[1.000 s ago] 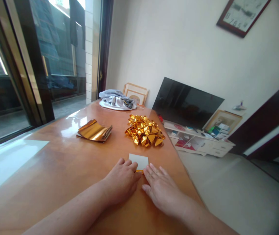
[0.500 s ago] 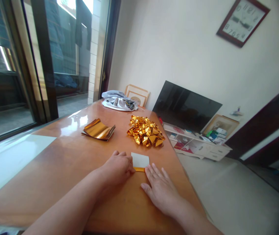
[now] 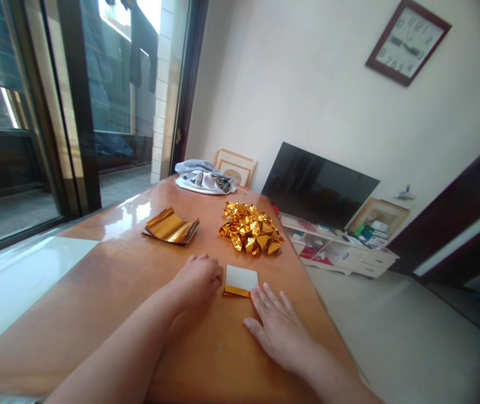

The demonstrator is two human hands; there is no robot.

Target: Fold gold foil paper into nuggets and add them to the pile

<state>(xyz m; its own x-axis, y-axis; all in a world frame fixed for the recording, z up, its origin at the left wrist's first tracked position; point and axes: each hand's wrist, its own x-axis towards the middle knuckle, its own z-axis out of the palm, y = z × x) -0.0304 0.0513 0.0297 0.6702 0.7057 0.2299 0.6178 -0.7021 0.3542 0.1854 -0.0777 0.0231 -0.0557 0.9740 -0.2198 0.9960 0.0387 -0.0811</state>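
Sheet: a small piece of paper (image 3: 242, 276), pale side up, lies flat on the brown table (image 3: 210, 342) between the two hands, with a gold strip along its near edge.

Left hand (image 3: 200, 279): just beside the paper's left edge, back of the hand up, fingers curled in; cannot tell whether the fingertips pinch anything or touch the edge. Right hand (image 3: 277, 322): laid palm down, fingers extended, thumb held apart from them; it clamps nothing, and its fingertips overlap the paper's near right corner.

Beyond the paper, near it — a heap of folded gold pieces (image 3: 251, 229), crumpled-looking and shiny. Farther left, apart from the heap, a stack of gold paper (image 3: 171, 227), its top sheet curving upward at the far left.

Far end of table: a bundle of pale cloth (image 3: 204, 178), with a picture frame (image 3: 246, 168) behind it. Off to the right, a television (image 3: 321, 188) above a white cabinet (image 3: 349, 253); a square clock (image 3: 408, 44) hangs on the wall.
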